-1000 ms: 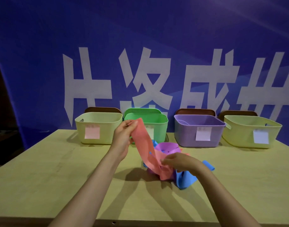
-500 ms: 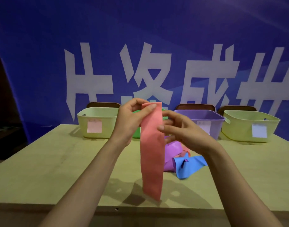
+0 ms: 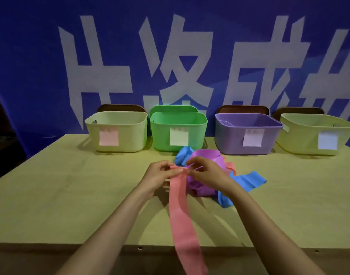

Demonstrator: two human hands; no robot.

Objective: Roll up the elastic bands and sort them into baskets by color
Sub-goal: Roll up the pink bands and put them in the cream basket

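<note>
Left hand [image 3: 160, 176] and right hand [image 3: 206, 172] at frame centre, both pinching the top end of a pink band [image 3: 181, 213], strip hanging past the desk [image 3: 61, 195] edge, four baskets [image 3: 247, 135] behind

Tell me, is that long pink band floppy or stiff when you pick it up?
Probably floppy: the pink band hangs limp below where the left hand and right hand pinch its top end. Likely light, since fingertips alone hold it. Once rolled it may uncurl, like the loosely looped purple band.

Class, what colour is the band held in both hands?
Pink; the band shows best in the head view.
</note>
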